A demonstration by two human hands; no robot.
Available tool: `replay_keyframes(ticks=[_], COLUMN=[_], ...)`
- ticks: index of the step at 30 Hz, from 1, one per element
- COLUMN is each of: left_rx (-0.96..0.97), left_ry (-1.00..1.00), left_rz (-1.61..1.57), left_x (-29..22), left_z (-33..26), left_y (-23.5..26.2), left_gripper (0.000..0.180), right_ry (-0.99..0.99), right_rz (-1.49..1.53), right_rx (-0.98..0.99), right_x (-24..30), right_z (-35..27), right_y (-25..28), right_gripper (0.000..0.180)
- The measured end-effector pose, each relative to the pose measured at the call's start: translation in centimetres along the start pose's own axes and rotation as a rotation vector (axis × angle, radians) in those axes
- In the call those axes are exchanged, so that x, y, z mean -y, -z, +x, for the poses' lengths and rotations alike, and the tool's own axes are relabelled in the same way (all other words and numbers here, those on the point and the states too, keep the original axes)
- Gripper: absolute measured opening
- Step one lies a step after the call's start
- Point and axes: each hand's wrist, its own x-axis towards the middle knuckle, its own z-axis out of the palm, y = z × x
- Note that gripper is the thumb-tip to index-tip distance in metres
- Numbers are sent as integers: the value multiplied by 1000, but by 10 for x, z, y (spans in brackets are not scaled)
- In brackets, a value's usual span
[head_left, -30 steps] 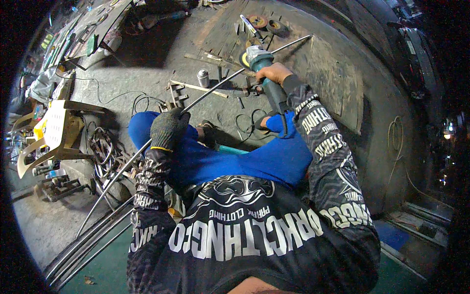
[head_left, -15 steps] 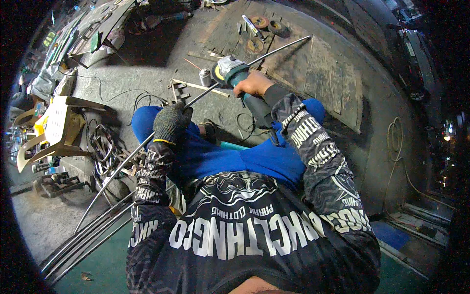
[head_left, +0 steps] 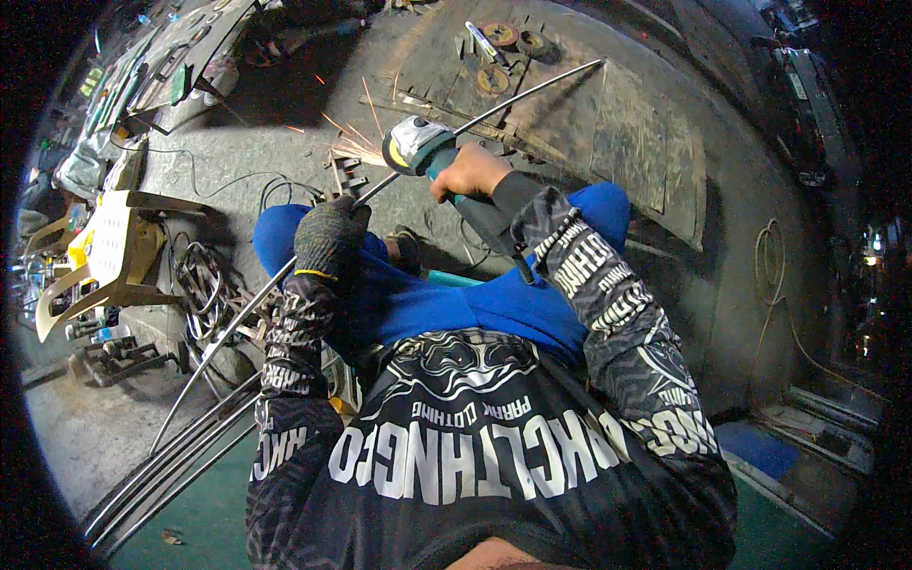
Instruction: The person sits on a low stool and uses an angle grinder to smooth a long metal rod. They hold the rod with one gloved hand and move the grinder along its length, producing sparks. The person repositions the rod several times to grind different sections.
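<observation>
My right hand (head_left: 469, 173), bare, is closed round the body of a teal and black angle grinder (head_left: 439, 158). Its yellowish disc (head_left: 390, 157) meets a long thin metal rod (head_left: 521, 96), and orange sparks (head_left: 356, 142) fly off toward the far left. In a dark knit glove, my left hand (head_left: 330, 237) grips the same rod nearer to me. The rod slants from the near left, past my left forearm, up to a wooden board at the far right. The exact contact between disc and rod is hidden by the grinder's head.
Several discs (head_left: 493, 79) and a marker-like white stick (head_left: 484, 40) lie on the wooden board (head_left: 655, 142). At left are an overturned cream plastic chair (head_left: 104, 247), coiled cables (head_left: 204, 285) and more metal rods (head_left: 171, 465). A cluttered table (head_left: 180, 57) stands at the far left.
The grinder has moved left and slightly nearer along the rod, and sparks now spray from its disc. The grinder's head now covers the spray can's place. My left hand keeps its grip.
</observation>
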Motion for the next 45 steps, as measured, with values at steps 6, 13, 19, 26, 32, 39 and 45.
replay_keyframes(ticks=[6,13,19,26,32,39,45], left_rx=[-31,-69,-87,-233,-215,-211,-238], left_ry=[-19,-47,-94,-268,-133,-101,-113], left_rz=[-13,-36,-44,-34,-40,9,1], left_x=[1,5,4,13,17,10,3], left_z=[-7,-12,-7,-7,-15,-6,15], left_y=[5,2,9,0,1,3,-4], left_gripper=[37,37,38,46,40,34,36], right_ry=[1,-37,-49,-8,-38,103,16], right_rz=[-77,-82,-82,-73,-288,-34,0], right_rx=[101,17,34,-3,-38,67,20], right_x=[-3,-15,-39,-89,-136,-184,-233], right_z=[-9,-15,3,19,57,83,131], right_y=[16,33,56,102,126,175,209], right_gripper=[67,65,65,52,26,30,22])
